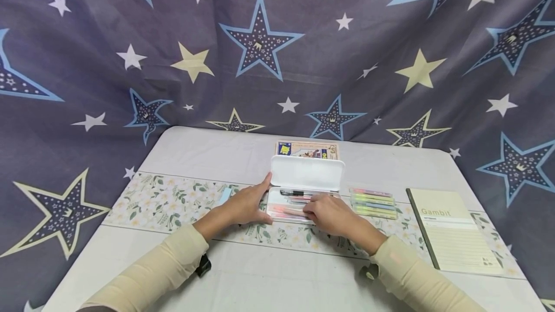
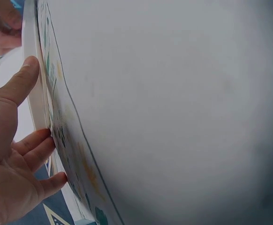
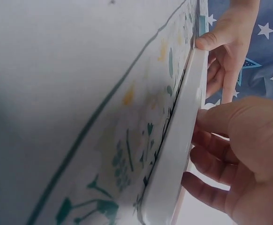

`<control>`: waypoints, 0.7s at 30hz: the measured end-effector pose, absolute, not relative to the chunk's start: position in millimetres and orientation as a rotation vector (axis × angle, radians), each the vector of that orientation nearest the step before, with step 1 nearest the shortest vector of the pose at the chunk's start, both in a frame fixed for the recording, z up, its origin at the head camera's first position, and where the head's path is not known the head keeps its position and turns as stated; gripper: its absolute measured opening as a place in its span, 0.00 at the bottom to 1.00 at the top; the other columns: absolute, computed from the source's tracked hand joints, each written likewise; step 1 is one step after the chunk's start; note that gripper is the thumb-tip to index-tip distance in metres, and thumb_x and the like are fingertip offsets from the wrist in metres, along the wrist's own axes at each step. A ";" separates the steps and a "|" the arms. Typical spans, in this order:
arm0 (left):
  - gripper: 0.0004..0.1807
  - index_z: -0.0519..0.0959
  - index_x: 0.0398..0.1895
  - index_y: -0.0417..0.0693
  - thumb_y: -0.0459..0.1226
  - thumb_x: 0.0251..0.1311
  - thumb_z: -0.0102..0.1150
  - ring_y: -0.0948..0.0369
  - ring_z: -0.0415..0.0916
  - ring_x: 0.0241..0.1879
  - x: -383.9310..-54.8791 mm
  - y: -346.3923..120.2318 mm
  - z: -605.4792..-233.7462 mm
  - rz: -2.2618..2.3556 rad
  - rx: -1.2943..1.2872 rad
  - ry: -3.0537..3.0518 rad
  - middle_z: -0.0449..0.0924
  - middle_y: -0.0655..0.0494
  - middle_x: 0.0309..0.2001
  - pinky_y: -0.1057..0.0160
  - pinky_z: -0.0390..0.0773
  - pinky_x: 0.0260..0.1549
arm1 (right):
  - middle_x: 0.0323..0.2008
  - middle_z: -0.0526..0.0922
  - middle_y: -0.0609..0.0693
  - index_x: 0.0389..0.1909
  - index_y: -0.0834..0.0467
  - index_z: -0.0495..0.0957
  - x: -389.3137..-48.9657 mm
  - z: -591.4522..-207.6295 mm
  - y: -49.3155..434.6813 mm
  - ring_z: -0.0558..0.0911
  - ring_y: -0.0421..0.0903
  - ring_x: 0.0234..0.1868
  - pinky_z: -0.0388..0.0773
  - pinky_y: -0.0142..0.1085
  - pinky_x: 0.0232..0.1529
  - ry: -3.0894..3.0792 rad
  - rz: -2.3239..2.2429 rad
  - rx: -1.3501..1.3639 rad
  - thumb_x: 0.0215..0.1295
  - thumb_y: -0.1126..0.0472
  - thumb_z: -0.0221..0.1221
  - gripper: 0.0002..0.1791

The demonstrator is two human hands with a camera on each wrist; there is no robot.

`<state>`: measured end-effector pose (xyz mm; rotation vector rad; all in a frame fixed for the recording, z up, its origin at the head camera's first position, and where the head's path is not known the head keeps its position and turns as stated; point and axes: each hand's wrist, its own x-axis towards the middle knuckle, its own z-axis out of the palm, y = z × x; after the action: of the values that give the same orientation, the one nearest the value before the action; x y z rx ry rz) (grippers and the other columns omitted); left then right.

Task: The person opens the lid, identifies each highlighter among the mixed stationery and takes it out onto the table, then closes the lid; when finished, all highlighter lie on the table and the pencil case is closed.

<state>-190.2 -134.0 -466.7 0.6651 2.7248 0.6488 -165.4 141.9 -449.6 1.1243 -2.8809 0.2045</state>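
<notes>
A white pencil case (image 1: 271,199) lies open on the table, its lid (image 1: 308,172) raised at the back. Inside are a black-capped pen (image 1: 293,192) and several pinkish pens (image 1: 288,212). My left hand (image 1: 247,203) spans the case's left end; the thumb touches the front corner and the forefinger reaches toward the lid. In the left wrist view its fingers (image 2: 35,145) look fairly straight. My right hand (image 1: 331,214) reaches over the case's front wall (image 3: 176,145) at the right, fingers bent down among the pens. Its fingertips are partly hidden, so any grip on a pen is unclear.
Right of the case lies a clear pack of coloured pens (image 1: 373,203), then a notebook (image 1: 455,230). Behind the lid is a printed box (image 1: 303,149). A light-blue strip (image 1: 225,195) lies left of my left hand. A star-patterned curtain (image 1: 260,95) hangs behind the table.
</notes>
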 end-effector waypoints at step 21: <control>0.75 0.33 0.84 0.50 0.61 0.45 0.77 0.50 0.61 0.77 -188.9 -133.2 -464.6 0.646 0.667 2.734 0.59 0.49 0.79 0.50 0.63 0.76 | 0.34 0.84 0.43 0.42 0.51 0.88 -160.7 -445.9 201.2 0.75 0.35 0.29 0.73 0.28 0.29 -2.735 0.394 1.127 0.65 0.62 0.68 0.07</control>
<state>-188.9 -133.2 -464.6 0.6671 2.7345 0.6459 -160.7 201.2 -445.9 1.1270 -2.7346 0.3936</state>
